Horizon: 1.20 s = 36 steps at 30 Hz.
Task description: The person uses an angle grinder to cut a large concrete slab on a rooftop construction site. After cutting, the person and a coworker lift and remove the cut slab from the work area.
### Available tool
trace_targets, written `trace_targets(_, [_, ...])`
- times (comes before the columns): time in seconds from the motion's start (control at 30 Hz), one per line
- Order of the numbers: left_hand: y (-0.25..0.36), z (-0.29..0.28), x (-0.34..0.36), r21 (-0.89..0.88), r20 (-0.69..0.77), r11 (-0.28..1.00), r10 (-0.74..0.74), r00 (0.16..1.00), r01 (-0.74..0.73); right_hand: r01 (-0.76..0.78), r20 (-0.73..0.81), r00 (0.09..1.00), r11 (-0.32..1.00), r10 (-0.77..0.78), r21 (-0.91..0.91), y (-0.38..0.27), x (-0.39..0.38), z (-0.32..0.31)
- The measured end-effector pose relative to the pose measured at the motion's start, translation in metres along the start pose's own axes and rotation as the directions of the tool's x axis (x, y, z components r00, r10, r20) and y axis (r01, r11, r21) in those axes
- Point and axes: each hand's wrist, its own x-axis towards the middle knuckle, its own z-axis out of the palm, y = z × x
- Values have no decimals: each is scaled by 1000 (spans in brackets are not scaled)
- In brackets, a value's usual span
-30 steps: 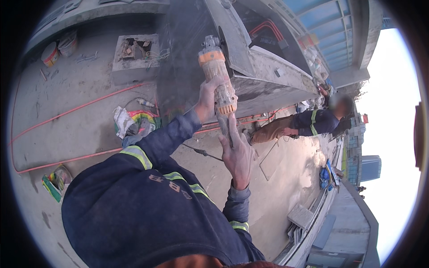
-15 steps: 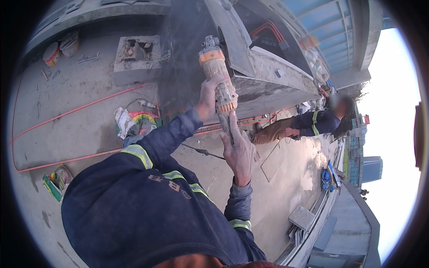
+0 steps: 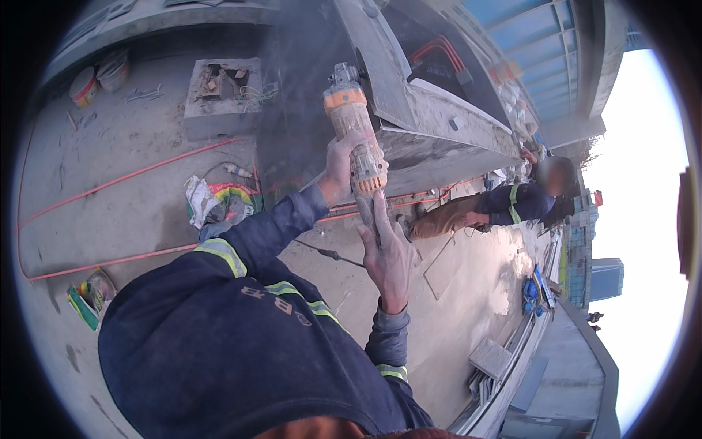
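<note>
Grinder (image 3: 354, 135), its disc (image 3: 363, 68) indistinct beside grey slab (image 3: 395, 102)

We note that the grinder (image 3: 348, 115) hides most fingers of the left hand (image 3: 338, 167), the right hand (image 3: 392, 265) covers part of the handle (image 3: 364, 208), and the co-worker's head (image 3: 553, 178) is blurred.
</note>
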Motion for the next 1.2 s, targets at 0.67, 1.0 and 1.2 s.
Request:
trace_targets(0.67, [-2,-1,-5,-9,-22,999,-39,999,39,-9,-15,1000,999,9,32,2,-6,0])
trace_targets(1.0, [-4,6,-9,14,-10,1000,-27,1000,27,12,-19,1000,1000,-12,8,7,-8,0])
trace_targets(1.2, [3,8,-5,20,-42,999,-46,998,46,12,-11,1000,999,-12,-32,1,-2,0])
